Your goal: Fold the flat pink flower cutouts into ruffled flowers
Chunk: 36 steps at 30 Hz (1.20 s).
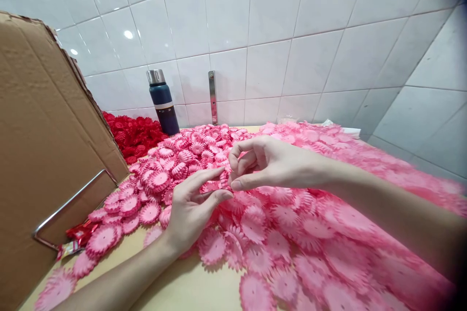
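Pinching one pink pleated paper rosette (pixel 218 185) between both hands above the pink rosette heap (pixel 292 233), well in front of the dark blue steel-capped flask (pixel 163 103). L hand (pixel 189 209) w/ thumb and forefinger closed on its lower edge, R hand (pixel 266 163) w/ thumb pressed on the right rim, other fingers curled, prob. to steady it. Red rosettes (pixel 133 136) just left of flask; brown cardboard flap (pixel 47 155) further left.
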Each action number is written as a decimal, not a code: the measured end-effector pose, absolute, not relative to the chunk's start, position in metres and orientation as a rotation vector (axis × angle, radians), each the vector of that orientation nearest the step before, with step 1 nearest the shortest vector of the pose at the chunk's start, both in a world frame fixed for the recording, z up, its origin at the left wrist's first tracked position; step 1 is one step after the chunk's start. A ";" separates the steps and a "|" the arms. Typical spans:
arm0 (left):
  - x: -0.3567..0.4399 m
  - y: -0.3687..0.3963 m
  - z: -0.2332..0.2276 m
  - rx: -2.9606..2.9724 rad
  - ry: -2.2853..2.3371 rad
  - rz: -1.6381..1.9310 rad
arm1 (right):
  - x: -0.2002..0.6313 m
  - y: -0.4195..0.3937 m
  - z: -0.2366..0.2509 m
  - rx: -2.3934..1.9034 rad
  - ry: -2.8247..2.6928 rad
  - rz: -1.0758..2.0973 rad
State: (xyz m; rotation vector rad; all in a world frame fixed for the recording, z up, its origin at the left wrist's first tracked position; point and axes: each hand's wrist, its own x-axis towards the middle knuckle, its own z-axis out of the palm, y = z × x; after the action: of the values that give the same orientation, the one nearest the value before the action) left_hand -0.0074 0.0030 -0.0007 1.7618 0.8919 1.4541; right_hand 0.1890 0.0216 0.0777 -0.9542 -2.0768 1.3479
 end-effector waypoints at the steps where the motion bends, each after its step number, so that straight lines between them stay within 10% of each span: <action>1: -0.007 0.003 -0.001 1.762 0.899 1.452 | 0.189 0.022 0.078 -0.952 -2.076 1.352; 36: -0.008 0.004 -0.002 1.759 0.773 1.488 | 0.186 0.025 0.070 -1.092 -2.227 0.917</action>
State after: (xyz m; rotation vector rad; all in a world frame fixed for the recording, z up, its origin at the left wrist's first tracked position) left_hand -0.0082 0.0036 -0.0019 1.7590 0.7731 1.4877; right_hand 0.1863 0.0250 0.0697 -1.0917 -2.2269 0.9166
